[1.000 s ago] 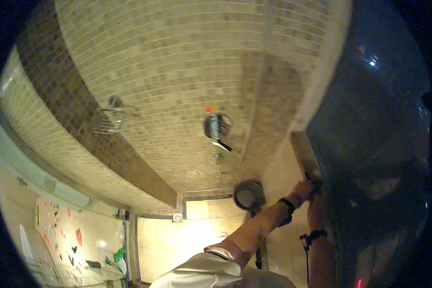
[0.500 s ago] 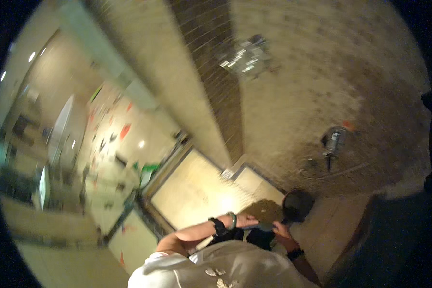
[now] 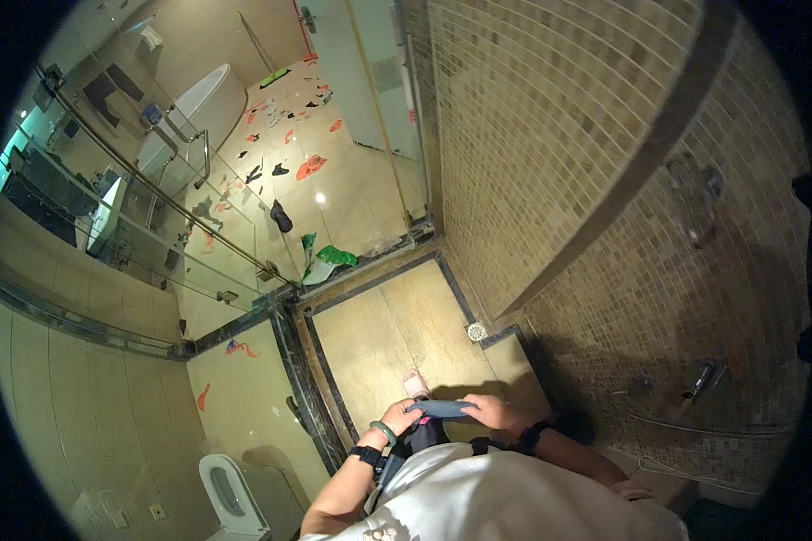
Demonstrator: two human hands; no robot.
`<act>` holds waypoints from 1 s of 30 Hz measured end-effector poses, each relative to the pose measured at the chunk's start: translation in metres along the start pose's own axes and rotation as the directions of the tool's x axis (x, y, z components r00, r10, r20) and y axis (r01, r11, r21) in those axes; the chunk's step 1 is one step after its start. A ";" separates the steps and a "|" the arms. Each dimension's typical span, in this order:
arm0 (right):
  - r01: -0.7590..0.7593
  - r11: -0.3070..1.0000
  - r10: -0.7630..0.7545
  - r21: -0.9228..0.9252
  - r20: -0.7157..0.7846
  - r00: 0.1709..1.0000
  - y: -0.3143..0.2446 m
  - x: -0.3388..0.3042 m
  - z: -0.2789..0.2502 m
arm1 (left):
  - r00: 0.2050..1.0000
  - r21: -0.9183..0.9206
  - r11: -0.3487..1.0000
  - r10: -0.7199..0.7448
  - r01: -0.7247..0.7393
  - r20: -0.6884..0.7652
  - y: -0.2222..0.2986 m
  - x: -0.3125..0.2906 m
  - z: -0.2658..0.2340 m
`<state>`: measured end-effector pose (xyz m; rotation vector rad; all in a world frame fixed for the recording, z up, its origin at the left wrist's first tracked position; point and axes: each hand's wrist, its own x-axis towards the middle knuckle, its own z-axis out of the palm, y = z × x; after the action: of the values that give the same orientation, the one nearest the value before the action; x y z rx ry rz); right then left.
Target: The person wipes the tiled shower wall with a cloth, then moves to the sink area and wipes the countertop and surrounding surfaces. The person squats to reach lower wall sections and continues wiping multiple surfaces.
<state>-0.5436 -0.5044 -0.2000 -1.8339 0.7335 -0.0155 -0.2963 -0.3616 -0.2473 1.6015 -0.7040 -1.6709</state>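
Grey strip (image 3: 442, 408) spans the gap between both hands, on the near side of the drain (image 3: 476, 333) and slightly left of it. The left hand (image 3: 401, 416) angles up and inward, its fingers closed on the left end; the right hand (image 3: 493, 412) slants in from the lower right, its fingers closed on the other end. A pink slipper (image 3: 415, 385) shows left of the drain, nearer than it.

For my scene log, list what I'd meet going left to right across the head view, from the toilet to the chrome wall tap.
Toilet → crumpled green-and-white piece → left hand → grey-blue strip held by both hands → right hand → chrome wall tap.
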 end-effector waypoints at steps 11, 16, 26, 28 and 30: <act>-0.089 0.992 0.100 -0.085 0.141 0.985 -0.089 0.198 -0.043 | 0.984 -0.071 0.985 0.150 -0.156 -0.093 0.082 0.039 -0.159; -0.053 0.997 0.051 -0.058 -0.040 0.998 -0.110 0.224 -0.083 | 0.987 -0.046 0.986 0.158 -0.158 -0.014 0.130 0.097 -0.187; -0.342 0.887 0.369 0.310 -0.033 0.929 -0.123 0.295 -0.171 | 0.955 0.141 0.953 0.244 -0.269 0.170 0.222 0.185 -0.198; -0.170 0.937 0.207 0.306 -0.093 0.974 -0.090 0.325 -0.185 | 0.985 0.324 0.931 0.153 -0.170 0.078 0.264 0.190 -0.207; -0.073 0.956 0.109 0.285 -0.115 0.987 -0.088 0.346 -0.210 | 0.961 0.393 0.885 0.275 -0.250 -0.009 0.287 0.205 -0.220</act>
<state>-0.2958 -0.8341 -0.1562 -1.5378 0.8609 -0.1716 -0.0401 -0.6782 -0.1644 1.7239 -1.2230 -1.3305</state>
